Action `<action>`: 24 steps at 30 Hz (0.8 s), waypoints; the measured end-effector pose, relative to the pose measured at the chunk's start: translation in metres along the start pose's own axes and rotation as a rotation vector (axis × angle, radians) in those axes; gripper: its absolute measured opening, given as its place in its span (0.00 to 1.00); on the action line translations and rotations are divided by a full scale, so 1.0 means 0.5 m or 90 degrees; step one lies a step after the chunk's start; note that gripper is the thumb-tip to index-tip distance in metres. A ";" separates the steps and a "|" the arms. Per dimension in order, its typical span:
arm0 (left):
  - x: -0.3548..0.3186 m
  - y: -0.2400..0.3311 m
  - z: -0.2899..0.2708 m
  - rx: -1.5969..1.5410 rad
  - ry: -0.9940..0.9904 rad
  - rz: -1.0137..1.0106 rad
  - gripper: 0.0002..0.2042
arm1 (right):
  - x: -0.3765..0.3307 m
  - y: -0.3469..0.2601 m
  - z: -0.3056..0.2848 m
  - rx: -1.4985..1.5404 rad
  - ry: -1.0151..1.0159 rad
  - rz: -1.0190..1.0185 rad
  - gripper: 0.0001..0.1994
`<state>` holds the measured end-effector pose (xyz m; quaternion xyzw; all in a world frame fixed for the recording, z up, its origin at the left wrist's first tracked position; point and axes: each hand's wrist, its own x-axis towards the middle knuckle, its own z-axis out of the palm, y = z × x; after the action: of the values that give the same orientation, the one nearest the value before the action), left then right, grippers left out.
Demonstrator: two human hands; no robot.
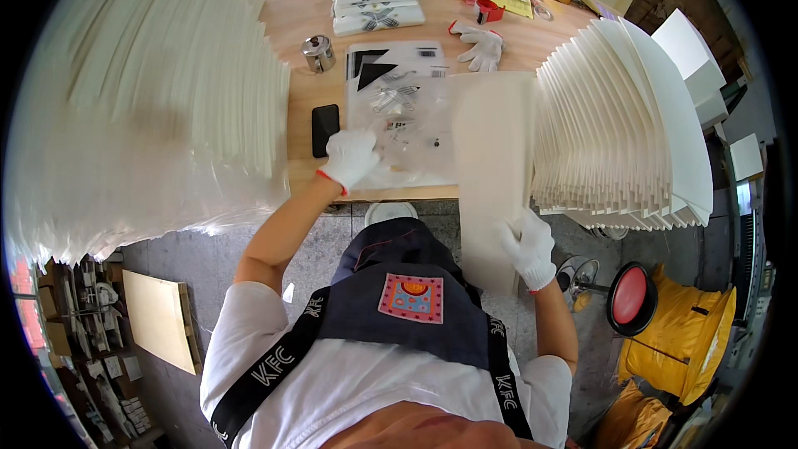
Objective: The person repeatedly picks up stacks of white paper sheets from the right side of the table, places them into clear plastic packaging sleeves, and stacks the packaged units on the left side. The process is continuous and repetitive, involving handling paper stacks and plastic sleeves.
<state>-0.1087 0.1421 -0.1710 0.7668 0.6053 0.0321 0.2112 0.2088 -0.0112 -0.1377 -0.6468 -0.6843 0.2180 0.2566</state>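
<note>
1. While the right hand (pixel 529 248) is clamping the near right edge of a long white panel (pixel 492 158), thumb on top, that panel is overhanging the near edge of the wooden bench (pixel 299 8).
2. The left hand (pixel 352 158) is resting on the near left part of the clear plastic bags (pixel 407 145), beside the black phone (pixel 326 130); whether its fingers are pinching film, I cannot tell.
3. With its near end hanging unsupported, the panel could be creasing if the grip is pulling down unevenly.
4. Slick film could be sliding along if the panel is dragging on it.
5. A sideways bump could be disturbing the fanned stack (pixel 598 125) at right.
6. The panel is hiding the right hand's underside fingers; the dark rim is cutting off the wrapped stack (pixel 158 100) at left.
</note>
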 end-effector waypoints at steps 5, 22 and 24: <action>0.131 -0.048 0.001 -0.598 0.043 0.241 0.24 | 0.008 -0.043 0.017 -0.140 -0.055 -0.189 0.10; -0.128 0.065 0.199 -0.277 0.127 0.791 0.13 | 0.160 0.229 0.157 0.578 -0.239 0.095 0.19; -0.127 0.087 0.158 -0.211 0.171 0.831 0.10 | 0.183 0.254 0.205 0.795 -0.159 0.106 0.17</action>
<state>-0.0618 0.0518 -0.2141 0.9214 0.0275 0.3400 0.1860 0.2392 0.0920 -0.2904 -0.3965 -0.4007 0.6683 0.4855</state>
